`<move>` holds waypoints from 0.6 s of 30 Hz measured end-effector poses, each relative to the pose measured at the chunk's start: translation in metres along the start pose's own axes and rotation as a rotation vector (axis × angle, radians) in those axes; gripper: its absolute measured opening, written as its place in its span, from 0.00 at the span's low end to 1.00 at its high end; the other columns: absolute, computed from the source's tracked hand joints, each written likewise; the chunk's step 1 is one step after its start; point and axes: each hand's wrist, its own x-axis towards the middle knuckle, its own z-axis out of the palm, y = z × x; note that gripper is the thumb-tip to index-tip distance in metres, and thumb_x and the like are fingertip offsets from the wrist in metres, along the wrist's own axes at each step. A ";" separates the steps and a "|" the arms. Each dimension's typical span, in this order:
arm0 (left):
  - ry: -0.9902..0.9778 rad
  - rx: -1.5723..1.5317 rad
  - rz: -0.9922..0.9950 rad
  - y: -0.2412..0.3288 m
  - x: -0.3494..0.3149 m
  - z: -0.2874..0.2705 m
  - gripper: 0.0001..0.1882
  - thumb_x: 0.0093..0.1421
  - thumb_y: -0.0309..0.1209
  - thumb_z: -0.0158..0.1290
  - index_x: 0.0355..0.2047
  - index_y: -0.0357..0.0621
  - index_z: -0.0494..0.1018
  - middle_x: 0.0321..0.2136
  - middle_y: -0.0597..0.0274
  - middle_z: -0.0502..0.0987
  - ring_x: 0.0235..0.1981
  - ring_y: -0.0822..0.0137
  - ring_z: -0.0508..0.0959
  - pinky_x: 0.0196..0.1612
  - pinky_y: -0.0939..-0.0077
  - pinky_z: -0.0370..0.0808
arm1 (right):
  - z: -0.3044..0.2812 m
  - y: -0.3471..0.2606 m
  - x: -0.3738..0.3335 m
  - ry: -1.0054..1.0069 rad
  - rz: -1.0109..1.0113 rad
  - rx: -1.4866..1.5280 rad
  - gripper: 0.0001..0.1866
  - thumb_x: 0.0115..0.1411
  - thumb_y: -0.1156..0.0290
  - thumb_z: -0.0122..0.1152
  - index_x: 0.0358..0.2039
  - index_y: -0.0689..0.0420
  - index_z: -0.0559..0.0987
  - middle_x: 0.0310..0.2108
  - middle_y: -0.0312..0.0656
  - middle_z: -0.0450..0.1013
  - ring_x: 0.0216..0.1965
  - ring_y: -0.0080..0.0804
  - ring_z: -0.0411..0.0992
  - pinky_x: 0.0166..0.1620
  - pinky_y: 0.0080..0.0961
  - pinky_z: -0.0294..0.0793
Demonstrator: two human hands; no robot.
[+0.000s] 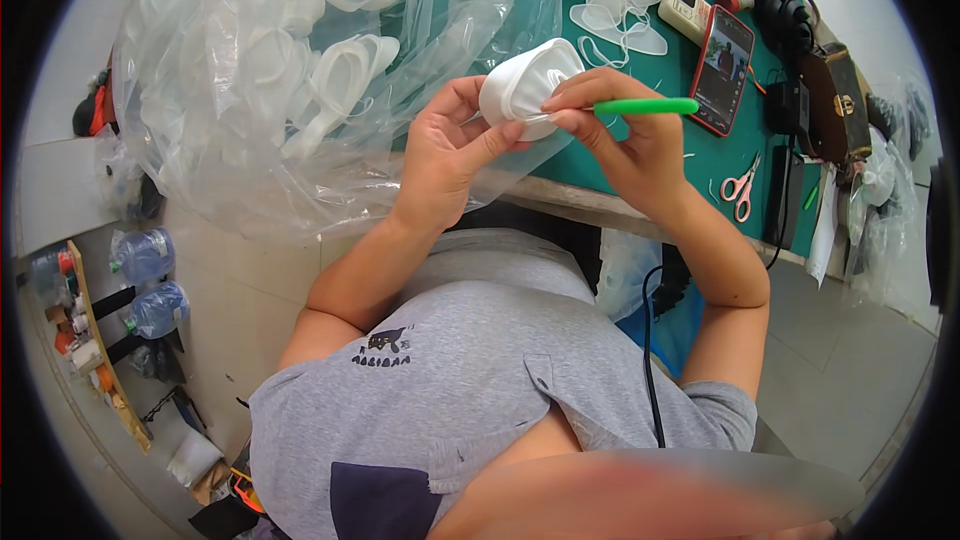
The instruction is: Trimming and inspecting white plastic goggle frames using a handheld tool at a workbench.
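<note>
A white, soft-looking cup-shaped part [520,90], perhaps a moulded rubber face mask, is held up above the table's front edge. My left hand [450,140] is closed round its left side, thumb pressed on the lower rim. In my right hand [625,135] is a slim tool with a bright green handle [645,106], pinched between thumb and fingers. The handle points right, while the tool's tip is hidden at the part's rim. My right fingertips touch the part's right side.
A large clear plastic bag [230,160] of similar translucent parts covers the left of the green table [620,165]. Loose translucent pieces [620,30] lie at the back. To the right are a red-edged phone [722,70], pink-handled scissors [741,190] and a brown case [838,105].
</note>
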 end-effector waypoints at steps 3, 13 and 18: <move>-0.004 0.036 0.046 -0.003 -0.001 -0.002 0.21 0.54 0.21 0.58 0.47 0.33 0.65 0.43 0.55 0.73 0.44 0.66 0.75 0.47 0.71 0.76 | 0.003 0.002 -0.001 -0.010 -0.010 -0.061 0.05 0.55 0.76 0.63 0.32 0.61 0.78 0.32 0.43 0.75 0.34 0.31 0.73 0.37 0.23 0.72; -0.026 0.045 0.086 -0.009 0.004 -0.003 0.21 0.55 0.19 0.57 0.48 0.32 0.64 0.44 0.55 0.73 0.44 0.67 0.75 0.48 0.72 0.75 | 0.002 0.009 -0.004 0.006 -0.176 -0.267 0.09 0.50 0.75 0.66 0.32 0.59 0.77 0.34 0.43 0.75 0.34 0.34 0.74 0.35 0.25 0.73; 0.015 0.119 0.083 -0.016 0.010 0.006 0.22 0.53 0.17 0.58 0.48 0.32 0.65 0.41 0.55 0.75 0.41 0.68 0.77 0.45 0.75 0.76 | -0.011 0.007 0.000 -0.110 -0.442 -0.620 0.13 0.44 0.75 0.64 0.33 0.56 0.76 0.38 0.43 0.75 0.34 0.39 0.75 0.34 0.26 0.75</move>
